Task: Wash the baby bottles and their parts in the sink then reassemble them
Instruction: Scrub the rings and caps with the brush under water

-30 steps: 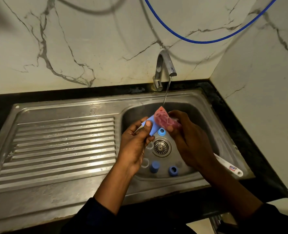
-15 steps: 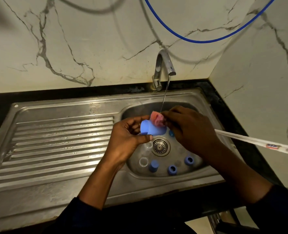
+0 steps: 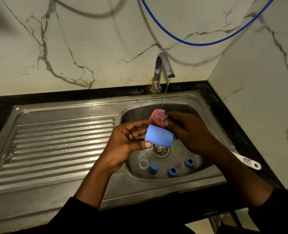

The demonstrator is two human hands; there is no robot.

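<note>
In the head view, we hold the light-blue plastic cylindrical cap (image 3: 158,138) above the steel sink basin (image 3: 139,114), just below the thin tap stream (image 3: 165,93). Our left hand (image 3: 128,141) curls thumb and fingers round its wall. Our right hand (image 3: 190,134) pinches the pink crumpled sponge (image 3: 158,119) against its upper edge. We judge the cap light, stiff and slippery when wet, best gripped round the wall. On the basin floor we count one more blue cap (image 3: 153,167), two blue threaded rings (image 3: 172,171) and one clear ring (image 3: 143,163).
</note>
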